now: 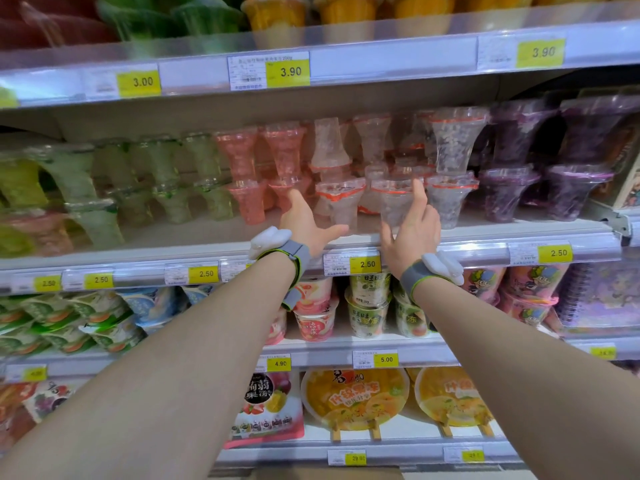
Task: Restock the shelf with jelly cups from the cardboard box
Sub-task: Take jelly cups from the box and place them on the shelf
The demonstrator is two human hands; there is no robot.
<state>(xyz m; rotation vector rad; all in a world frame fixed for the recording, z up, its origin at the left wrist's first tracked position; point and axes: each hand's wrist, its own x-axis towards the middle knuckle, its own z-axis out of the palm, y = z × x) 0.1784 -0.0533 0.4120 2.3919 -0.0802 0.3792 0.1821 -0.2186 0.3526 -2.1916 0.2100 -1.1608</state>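
Both my arms reach up to the middle shelf point(485, 237), which is lined with clear jelly cups. My left hand point(304, 221) is spread open beside a clear red-rimmed jelly cup point(341, 202), thumb near its base, fingers against the pink cups point(249, 199) to the left. My right hand point(412, 226) is wrapped around a second clear jelly cup point(393, 199) standing at the shelf front, index finger raised along its right side. More clear cups are stacked upside down behind them. The cardboard box is not clearly in view.
Green cups point(166, 188) fill the left of this shelf, purple cups point(509, 192) the right. The shelf above point(381, 53) hangs low over the stacks. Lower shelves hold printed jelly tubs point(370, 306) and flat yellow bowls point(353, 396). Price strips run along every edge.
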